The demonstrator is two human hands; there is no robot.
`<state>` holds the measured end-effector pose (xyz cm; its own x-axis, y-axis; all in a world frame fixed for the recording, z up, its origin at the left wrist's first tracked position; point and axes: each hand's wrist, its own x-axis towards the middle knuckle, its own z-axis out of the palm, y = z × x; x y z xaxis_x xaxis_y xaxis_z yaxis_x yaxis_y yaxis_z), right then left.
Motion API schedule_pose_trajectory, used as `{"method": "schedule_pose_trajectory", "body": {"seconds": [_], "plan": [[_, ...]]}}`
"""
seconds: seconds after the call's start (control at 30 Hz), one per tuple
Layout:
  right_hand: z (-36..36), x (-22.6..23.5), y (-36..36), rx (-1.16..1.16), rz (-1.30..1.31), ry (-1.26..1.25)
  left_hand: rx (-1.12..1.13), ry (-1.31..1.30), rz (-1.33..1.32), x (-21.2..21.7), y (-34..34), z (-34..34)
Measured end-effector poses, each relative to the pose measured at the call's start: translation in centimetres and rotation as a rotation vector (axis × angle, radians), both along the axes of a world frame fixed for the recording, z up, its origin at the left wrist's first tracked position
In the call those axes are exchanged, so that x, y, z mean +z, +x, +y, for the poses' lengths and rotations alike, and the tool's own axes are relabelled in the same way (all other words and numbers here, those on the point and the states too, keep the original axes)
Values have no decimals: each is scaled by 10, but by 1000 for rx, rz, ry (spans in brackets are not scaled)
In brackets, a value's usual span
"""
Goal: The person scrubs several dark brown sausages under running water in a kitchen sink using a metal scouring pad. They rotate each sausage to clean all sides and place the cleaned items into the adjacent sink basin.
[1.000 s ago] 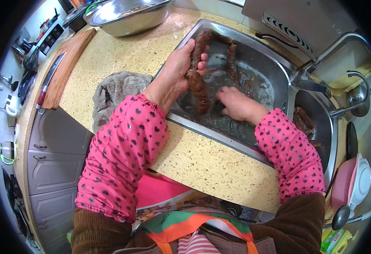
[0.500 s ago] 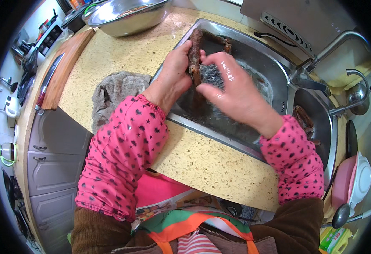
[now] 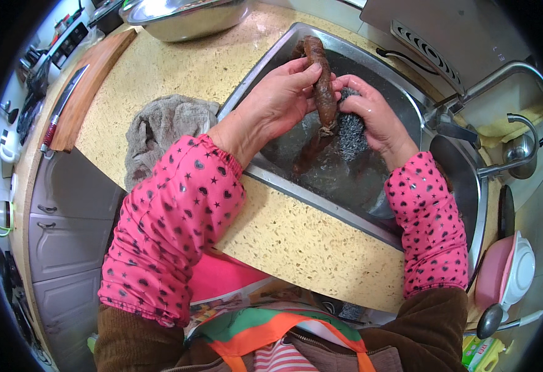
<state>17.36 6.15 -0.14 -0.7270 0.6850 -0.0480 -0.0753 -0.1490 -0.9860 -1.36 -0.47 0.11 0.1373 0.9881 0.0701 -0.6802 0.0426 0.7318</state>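
Over the water-filled sink basin (image 3: 271, 162), my left hand (image 3: 284, 96) is closed round a wet brown sausage (image 3: 322, 87), thumb on top. The link hangs tilted, its pinched lower end pointing down. More of the dark string shows below it in the water, and another end lies behind my left fingers. My right hand (image 3: 373, 115) grips a grey steel wool scrubber (image 3: 352, 133) just right of the sausage. Its fingertips come up close to the link; whether they touch it is hard to tell.
A grey cloth (image 3: 166, 133) lies on the counter left of the sink. Farther left, a knife (image 3: 63, 108) rests on a wooden board (image 3: 101, 80). A metal bowl (image 3: 191, 25) stands at the back. The faucet (image 3: 494, 68) and a second basin (image 3: 463, 167) are on the right.
The sausage has turned, its lower end swinging right. My right hand and the scrubber have moved right and down, off the link. My left hand has shifted a little right.
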Motion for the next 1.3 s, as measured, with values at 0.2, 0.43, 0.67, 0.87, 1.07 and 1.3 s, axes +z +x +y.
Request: {"method": "schedule_pose_trajectory", "body": {"seconds": [0.2, 0.43, 0.67, 0.87, 1.07, 1.3], "plan": [[-17, 31, -4, 48, -80, -7, 149, 19, 197, -2, 6, 2], [-24, 33, -7, 35, -166, 29, 99, 124, 379, -6, 3, 4], [13, 34, 37, 74, 99, -24, -400, 125, 833, 5, 5, -9], [17, 49, 56, 102, 67, 97, -378, 251, 1118, 10, 4, -13], [18, 56, 61, 75, -17, 197, -29, 341, 1297, 9, 9, -13], [23, 52, 67, 69, -15, 174, 36, 478, 1260, 1, 9, -12]]}}
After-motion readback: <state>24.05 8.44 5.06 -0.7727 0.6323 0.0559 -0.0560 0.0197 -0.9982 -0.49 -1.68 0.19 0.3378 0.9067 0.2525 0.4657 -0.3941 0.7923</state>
